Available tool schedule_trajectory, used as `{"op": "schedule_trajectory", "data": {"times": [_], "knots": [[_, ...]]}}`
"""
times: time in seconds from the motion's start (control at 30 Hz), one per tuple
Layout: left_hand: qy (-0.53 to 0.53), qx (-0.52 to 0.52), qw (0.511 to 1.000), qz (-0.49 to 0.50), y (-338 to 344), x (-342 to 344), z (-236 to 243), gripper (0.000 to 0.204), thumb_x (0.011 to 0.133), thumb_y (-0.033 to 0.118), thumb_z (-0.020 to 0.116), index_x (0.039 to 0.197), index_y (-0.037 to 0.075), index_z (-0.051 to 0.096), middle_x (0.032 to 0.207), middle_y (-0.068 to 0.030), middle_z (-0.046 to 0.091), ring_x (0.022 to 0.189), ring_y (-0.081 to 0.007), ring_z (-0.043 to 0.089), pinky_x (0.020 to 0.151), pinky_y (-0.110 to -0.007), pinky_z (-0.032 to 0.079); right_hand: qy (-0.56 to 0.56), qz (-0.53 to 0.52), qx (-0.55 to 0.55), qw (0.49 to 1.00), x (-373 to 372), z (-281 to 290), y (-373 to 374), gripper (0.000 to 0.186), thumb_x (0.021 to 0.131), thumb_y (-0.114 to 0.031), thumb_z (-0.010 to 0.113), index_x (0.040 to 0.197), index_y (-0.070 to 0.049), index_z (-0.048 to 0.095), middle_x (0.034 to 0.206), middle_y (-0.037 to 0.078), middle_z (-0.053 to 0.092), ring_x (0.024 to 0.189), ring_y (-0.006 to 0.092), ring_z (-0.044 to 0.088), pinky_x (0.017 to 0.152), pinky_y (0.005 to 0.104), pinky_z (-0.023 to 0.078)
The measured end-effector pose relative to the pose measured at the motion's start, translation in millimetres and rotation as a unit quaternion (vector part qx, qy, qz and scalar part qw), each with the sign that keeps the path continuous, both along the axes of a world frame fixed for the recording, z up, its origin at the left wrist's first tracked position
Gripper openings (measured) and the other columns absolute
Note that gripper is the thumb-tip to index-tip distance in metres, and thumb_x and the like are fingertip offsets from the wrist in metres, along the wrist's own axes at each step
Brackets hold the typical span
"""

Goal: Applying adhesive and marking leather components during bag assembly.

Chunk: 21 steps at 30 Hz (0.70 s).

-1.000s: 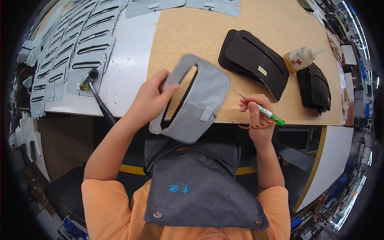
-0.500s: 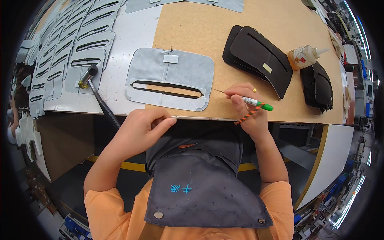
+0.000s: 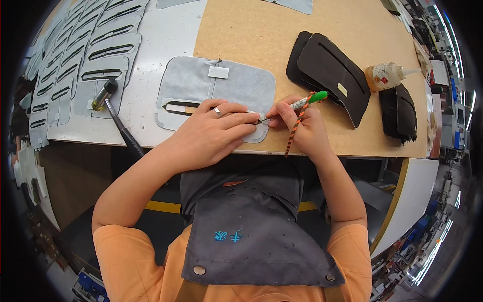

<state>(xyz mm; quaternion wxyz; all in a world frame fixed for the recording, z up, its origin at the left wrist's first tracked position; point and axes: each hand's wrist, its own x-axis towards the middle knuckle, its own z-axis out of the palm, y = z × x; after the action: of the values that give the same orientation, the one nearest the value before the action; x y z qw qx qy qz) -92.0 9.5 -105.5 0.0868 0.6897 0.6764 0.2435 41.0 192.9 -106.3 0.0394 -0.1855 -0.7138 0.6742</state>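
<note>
A grey slotted panel (image 3: pixel 189 75) lies flat on the bench before me, with a pale rectangular tab near its top and a long dark-edged slot across its lower part. My left hand (image 3: pixel 214 132) rests over that slot, holding nothing, fingers laid out and slightly bent. My right hand (image 3: pixel 299 123) grips a green-capped awl-like tool (image 3: pixel 316 96) with a striped cord; its thin tip touches the panel at the slot's right end, beside my left fingertips.
Rows of similar panels (image 3: pixel 103 48) cover the bench (image 3: pixel 342 20) at left, near a black-handled hammer (image 3: pixel 121 126). At right are dark slotted pieces (image 3: pixel 329 65), an amber squeeze bottle (image 3: pixel 382 75) and a dark stack (image 3: pixel 395 113). More grey pieces (image 3: pixel 294 5) lie at the back.
The panel has gone from being held raised and tilted to lying flat. My left hand released it, drew back, then moved onto it. My right hand has brought the tool to the slot's end.
</note>
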Motion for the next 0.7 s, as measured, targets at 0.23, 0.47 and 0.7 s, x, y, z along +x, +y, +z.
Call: {"op": "schedule_trajectory", "data": {"times": [0.23,0.47,0.7], "knots": [[0.008,0.03,0.999,0.033,0,5,-6,0.022,0.082,0.015,0.063,0.103,0.012,0.061,0.117,0.0022,0.06,0.111,-0.0162,0.052,0.098,-0.039,0.036,0.01,0.095,0.141,0.985,1,6,7,0.011,0.089,-0.011,0.061,0.084,-0.001,0.062,0.082,0.007,0.063,0.069,0.0154,0.061,0.068,0.029,0.051],[-0.027,0.007,0.998,0.052,-2,8,-9,0.022,0.083,0.01,0.062,0.105,0.012,0.061,0.122,0.0013,0.058,0.116,-0.0187,0.05,0.1,-0.04,0.034,0.245,0.154,0.547,0.785,37,-6,-13,0.019,0.076,-0.02,0.073,0.087,-0.009,0.061,0.101,0.003,0.066,0.082,0.0152,0.063,0.094,0.0362,0.044],[-0.09,0.012,0.993,0.071,1,9,-9,0.02,0.083,0.007,0.06,0.103,0.009,0.061,0.119,-0.0024,0.059,0.112,-0.0228,0.052,0.096,-0.038,0.035,0.248,0.057,0.385,0.887,46,-13,-11,0.018,0.077,-0.006,0.072,0.092,-0.005,0.063,0.099,0.009,0.067,0.089,0.0228,0.064,0.086,0.0379,0.05]]}}
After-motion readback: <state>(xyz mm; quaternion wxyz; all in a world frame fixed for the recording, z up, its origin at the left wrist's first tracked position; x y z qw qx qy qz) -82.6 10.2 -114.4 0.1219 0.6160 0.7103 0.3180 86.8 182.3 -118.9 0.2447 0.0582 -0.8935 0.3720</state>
